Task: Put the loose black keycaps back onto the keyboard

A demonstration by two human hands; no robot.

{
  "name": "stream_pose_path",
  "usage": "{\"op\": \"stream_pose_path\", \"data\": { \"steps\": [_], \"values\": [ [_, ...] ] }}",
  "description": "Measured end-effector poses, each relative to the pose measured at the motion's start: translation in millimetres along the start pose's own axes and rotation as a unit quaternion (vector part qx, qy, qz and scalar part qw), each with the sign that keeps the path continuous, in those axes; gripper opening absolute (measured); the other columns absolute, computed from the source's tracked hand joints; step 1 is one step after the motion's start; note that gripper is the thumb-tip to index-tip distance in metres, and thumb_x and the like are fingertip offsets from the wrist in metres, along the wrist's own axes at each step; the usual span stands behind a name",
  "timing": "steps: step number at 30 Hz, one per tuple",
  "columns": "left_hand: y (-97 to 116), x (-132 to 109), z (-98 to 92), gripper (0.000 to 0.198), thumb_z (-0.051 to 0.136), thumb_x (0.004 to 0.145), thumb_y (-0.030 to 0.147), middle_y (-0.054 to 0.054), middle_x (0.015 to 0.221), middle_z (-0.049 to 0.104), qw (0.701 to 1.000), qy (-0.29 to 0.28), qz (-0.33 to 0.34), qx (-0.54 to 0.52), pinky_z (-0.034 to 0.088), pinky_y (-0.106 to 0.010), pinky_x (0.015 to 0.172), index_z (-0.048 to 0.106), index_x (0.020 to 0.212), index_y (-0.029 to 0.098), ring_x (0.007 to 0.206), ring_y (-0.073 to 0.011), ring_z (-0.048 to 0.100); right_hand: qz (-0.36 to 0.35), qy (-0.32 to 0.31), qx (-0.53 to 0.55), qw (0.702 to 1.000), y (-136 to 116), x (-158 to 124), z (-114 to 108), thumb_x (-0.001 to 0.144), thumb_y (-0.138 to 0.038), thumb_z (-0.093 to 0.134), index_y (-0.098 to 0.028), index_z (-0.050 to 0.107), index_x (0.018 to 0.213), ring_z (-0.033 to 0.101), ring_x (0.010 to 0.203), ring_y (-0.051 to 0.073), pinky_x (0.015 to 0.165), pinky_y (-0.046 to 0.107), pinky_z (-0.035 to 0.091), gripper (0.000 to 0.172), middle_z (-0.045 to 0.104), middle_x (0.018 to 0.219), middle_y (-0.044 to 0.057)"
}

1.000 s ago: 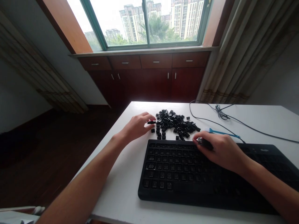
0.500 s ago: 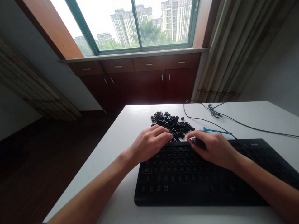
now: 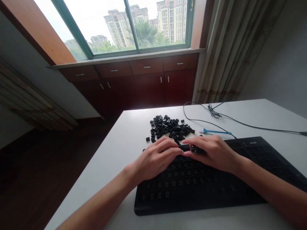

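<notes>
A black keyboard [image 3: 199, 191] lies on the white table with its keycaps off, so rows of bare key switches show. My left hand [image 3: 160, 156] is over its upper left part, fingers together and tips bent down; what they hold, if anything, is hidden. Its fingertips meet those of my right hand [image 3: 211, 150], which is closed around small black keycaps [image 3: 195, 149] that show between thumb and fingers. Just beyond the keyboard's back edge is a heap of loose black keycaps [image 3: 168, 126], partly behind my left hand.
A blue brush [image 3: 216, 131] with pale bristles lies behind the keyboard, right of the heap. The keyboard's black cable [image 3: 251, 126] loops across the back right of the white table [image 3: 107, 159]. Beyond stand a red-brown cabinet [image 3: 141, 86] and a window.
My hands have come together, the right moving left until the fingertips meet. My left hand has drawn back from the heap onto the keyboard. The view has shifted slightly.
</notes>
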State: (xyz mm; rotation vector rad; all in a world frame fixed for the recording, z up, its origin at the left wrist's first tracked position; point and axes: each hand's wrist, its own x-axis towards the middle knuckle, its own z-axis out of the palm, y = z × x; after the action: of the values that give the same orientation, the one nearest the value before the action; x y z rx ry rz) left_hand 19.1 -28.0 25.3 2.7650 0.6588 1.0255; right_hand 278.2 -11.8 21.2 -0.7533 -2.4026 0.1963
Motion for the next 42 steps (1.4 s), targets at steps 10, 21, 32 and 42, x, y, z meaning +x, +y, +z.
{"op": "stream_pose_path", "data": {
  "steps": [10, 21, 32, 42],
  "values": [
    [-3, -2, 6.3, 0.028, 0.065, 0.089, 0.001, -0.008, 0.104, 0.065, 0.998, 0.042, 0.019, -0.035, 0.059, -0.034, 0.086, 0.063, 0.112, 0.018, 0.099, -0.0184, 0.062, -0.01, -0.021, -0.002, 1.0, 2, 1, 3, 0.1, -0.039, 0.062, -0.022, 0.064, 0.127, 0.071, 0.076, 0.012, 0.066, 0.025, 0.048, 0.032, 0.076, 0.1, -0.001],
    [-8, 2, 5.3, 0.028, 0.077, 0.083, 0.007, -0.009, 0.106, 0.07, 0.997, 0.082, -0.001, 0.0, 0.06, -0.036, 0.09, 0.066, 0.107, 0.015, 0.102, -0.0191, 0.066, -0.013, 0.007, -0.006, 1.0, 5, -2, 3, 0.099, -0.031, 0.063, -0.024, 0.063, 0.124, 0.072, 0.083, 0.012, 0.073, 0.024, 0.051, 0.026, 0.076, 0.106, -0.001],
    [-8, 2, 5.2, 0.028, 0.077, 0.084, 0.008, -0.006, 0.099, 0.075, 0.997, 0.076, -0.009, -0.004, 0.059, -0.034, 0.082, 0.068, 0.109, 0.016, 0.091, -0.017, 0.066, -0.026, -0.005, 0.006, 1.0, 4, -2, 0, 0.1, -0.025, 0.06, -0.023, 0.06, 0.129, 0.072, 0.089, 0.012, 0.078, 0.024, 0.053, 0.03, 0.073, 0.113, 0.002],
    [-9, 9, -5.9, 0.018, 0.076, 0.088, 0.02, -0.004, 0.102, 0.068, 0.858, 0.171, -0.307, -0.374, 0.06, -0.025, 0.082, 0.07, 0.105, 0.02, 0.096, -0.0149, 0.068, -0.039, 0.04, -0.007, 0.998, 4, 0, -2, 0.094, -0.02, 0.067, -0.021, 0.061, 0.125, 0.066, 0.074, 0.01, 0.065, 0.024, 0.053, 0.032, 0.072, 0.111, 0.004]
  ]
}}
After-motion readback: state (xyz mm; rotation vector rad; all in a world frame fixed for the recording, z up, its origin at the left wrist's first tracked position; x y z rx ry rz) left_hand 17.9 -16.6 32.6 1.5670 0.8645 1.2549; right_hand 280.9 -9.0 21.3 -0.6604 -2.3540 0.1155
